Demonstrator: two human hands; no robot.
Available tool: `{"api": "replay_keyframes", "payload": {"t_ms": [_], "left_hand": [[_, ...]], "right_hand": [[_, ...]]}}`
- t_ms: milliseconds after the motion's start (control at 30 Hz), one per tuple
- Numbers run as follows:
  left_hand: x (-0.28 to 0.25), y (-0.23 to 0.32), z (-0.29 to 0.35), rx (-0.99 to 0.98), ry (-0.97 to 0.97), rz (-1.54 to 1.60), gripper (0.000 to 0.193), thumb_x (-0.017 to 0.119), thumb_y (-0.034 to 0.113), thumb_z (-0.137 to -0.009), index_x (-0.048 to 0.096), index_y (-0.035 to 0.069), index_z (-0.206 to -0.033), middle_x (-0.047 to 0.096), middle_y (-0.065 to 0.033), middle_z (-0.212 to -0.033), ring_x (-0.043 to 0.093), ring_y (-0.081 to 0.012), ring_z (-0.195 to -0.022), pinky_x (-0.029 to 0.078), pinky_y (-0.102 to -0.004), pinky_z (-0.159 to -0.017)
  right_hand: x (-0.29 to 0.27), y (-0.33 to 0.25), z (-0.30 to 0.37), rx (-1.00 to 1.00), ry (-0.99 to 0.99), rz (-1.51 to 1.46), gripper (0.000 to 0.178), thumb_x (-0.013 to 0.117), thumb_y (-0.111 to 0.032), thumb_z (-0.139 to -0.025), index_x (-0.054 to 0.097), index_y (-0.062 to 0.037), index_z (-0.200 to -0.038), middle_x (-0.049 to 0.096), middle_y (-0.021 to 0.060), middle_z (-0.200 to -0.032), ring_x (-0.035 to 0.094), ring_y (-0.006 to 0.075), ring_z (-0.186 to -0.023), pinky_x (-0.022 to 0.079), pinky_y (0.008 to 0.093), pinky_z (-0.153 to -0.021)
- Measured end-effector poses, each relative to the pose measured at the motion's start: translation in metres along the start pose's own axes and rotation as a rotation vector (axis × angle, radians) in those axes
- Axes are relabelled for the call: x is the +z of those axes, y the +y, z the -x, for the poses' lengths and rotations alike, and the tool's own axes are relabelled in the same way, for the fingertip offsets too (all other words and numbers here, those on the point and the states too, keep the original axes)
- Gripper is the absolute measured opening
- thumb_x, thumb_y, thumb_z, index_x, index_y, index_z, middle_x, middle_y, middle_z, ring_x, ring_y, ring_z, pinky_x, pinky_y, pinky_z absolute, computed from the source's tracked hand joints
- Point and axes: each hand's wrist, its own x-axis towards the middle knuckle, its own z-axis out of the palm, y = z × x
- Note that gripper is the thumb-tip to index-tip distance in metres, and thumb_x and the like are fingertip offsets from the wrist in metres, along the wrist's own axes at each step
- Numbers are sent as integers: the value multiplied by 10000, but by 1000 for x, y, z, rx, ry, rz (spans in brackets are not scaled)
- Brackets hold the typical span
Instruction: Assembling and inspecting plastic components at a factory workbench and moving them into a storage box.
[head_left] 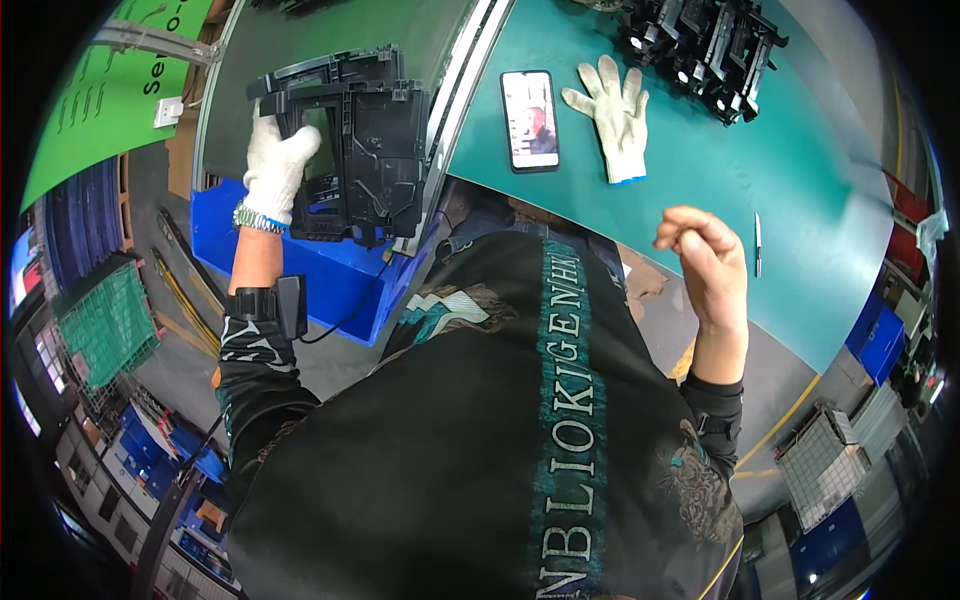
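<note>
While the left hand (pixel 275 165) grips, apparently steadying, frames (pixel 388 150) left of the phone (pixel 530 120), the curled right hand (pixel 708 255) should join

Head-worn fisheye view, left of a pair, facing down, your torso (pixel 430 440) close below, the bench (pixel 700 185) beyond.

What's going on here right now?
A person's gloved left hand grips a black plastic assembly by its left side. The bare right hand is raised near the edge of a green table, fingers curled, with nothing visibly held. On that table lie a pale glove, a phone with its screen lit, a pen and a pile of black plastic parts.
</note>
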Motion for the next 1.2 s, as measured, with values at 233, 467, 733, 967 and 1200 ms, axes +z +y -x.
{"api": "replay_keyframes", "payload": {"t_ms": [233, 467, 733, 967, 1200], "left_hand": [[38, 83, 61, 239, 63, -108, 589, 696, 179, -735, 535, 40, -1284, 655, -99, -990, 630, -235, -842, 530, -368, -780], [123, 195, 134, 402, 28, -220, 843, 697, 137, -697, 358, 16, -1459, 670, -183, -1109, 688, -335, -952, 552, -399, -862], [182, 221, 199, 494, 55, -248, 1023, 696, 118, -683, 173, 1, -1554, 672, -210, -1097, 690, -378, -951, 565, -414, -841], [200, 243, 224, 565, 65, -229, 930, 650, 74, -662, 281, -25, -1509, 662, -182, -1054, 682, -320, -897, 555, -389, -805], [205, 243, 224, 514, -16, -306, 1029, 699, 159, -670, 186, -21, -1544, 665, -240, -1118, 684, -405, -954, 563, -417, -846]], "right_hand": [[-177, 102, 2, 37, 514, 753, 420, 678, -225, -925, 626, -10, -1282, 681, 126, -1124, 642, 237, -1068, 482, 361, -976], [-290, 139, 29, 30, 755, 1427, 472, 714, -227, -878, 611, -83, -1315, 530, 188, -1380, 537, 365, -1239, 461, 467, -1015], [-331, 122, 28, 37, 642, 1438, 353, 693, -267, -886, 675, -104, -1199, 640, 137, -1216, 622, 327, -1061, 507, 452, -908], [-350, 108, 26, 118, 535, 1103, 215, 686, -195, -825, 684, -66, -997, 681, 100, -884, 660, 302, -823, 531, 422, -757], [-340, 105, 36, 134, 499, 1107, 211, 654, -139, -789, 669, -40, -975, 655, 87, -786, 647, 265, -753, 522, 395, -715]]}}
